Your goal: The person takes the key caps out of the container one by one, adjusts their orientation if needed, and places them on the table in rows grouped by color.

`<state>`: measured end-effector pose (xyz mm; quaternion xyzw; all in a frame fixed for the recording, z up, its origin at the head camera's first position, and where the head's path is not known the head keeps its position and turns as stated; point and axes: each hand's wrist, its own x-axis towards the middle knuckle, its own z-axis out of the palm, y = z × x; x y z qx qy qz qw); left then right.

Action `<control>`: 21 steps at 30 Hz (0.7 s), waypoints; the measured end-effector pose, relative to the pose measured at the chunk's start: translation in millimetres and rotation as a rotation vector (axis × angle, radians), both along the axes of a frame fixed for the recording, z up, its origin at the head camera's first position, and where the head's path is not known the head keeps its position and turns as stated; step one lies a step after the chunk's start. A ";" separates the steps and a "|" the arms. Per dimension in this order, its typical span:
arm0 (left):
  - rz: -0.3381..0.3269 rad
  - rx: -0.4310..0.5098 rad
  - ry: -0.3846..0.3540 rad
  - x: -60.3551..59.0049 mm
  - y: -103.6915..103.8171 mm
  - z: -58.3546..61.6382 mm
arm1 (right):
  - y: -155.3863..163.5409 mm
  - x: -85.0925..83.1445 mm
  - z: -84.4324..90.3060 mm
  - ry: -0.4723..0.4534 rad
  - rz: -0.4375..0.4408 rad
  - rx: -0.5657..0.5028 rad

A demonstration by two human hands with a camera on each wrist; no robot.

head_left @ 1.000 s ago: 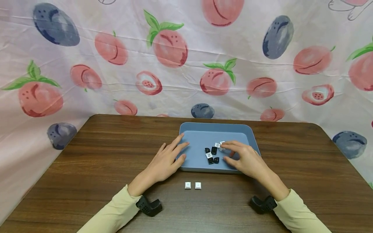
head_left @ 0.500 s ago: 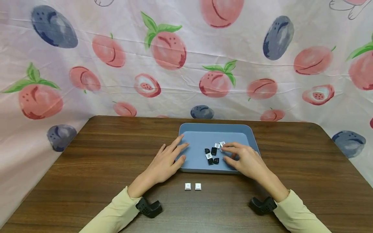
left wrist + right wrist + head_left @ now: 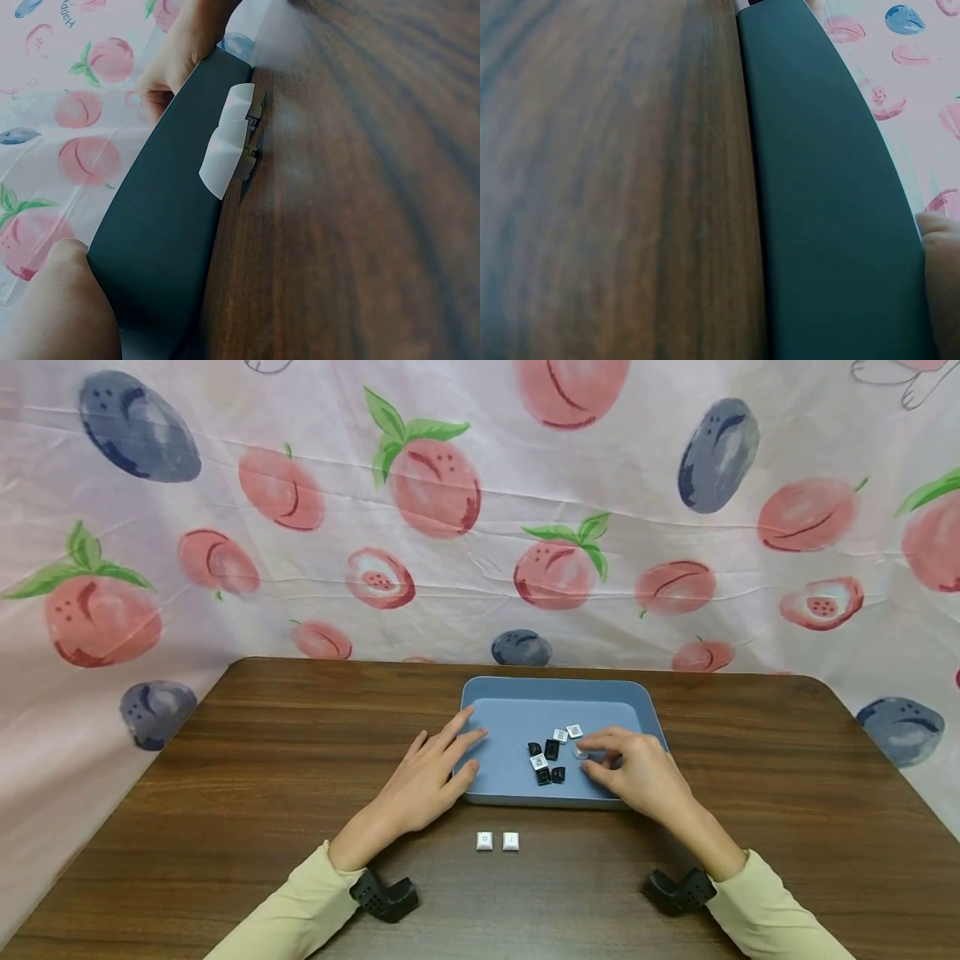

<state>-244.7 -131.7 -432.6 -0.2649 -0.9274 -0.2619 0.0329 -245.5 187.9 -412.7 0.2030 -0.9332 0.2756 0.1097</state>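
Fingers of the right hand curled, thumb and forefinger pinching a white keycap just above the tray floor, right of the small pile; fingers of the left hand straight and relaxed, gripping nothing, fingertips resting over the left rim of the blue tray. Largest first: peach-and-plum printed cloth hung behind and to both sides; dark wooden table beneath everything; blue tray set at the middle of the table, slightly toward the far edge, seen from outside as a dark wall in both wrist views. Pale yellow sleeves at both forearms, a black wrist mount on each, standing on the table near the front edge. Inside the tray, a loose cluster of keycaps: black keycaps in the middle, touching or nearly touching one another, with white ones among them and two more white keycaps just behind. Outside the tray, near its front wall, two white keycaps on the table, side by side and almost touching, between the two forearms; same pair shown close against the tray wall in the left wrist view. Right wrist view: only table grain, tray wall and a sliver of a fingertip.
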 end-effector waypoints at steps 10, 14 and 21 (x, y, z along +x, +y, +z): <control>0.001 0.001 -0.018 2.0 -1.2 -0.1 | -1.9 2.5 0.5 -0.081 -0.044 -0.011; -0.002 0.005 -0.011 1.2 -1.0 -0.3 | -1.9 2.8 1.8 -0.109 -0.069 -0.004; -0.005 0.002 -0.003 0.4 -1.3 1.6 | -1.9 2.4 5.5 -0.128 -0.066 0.010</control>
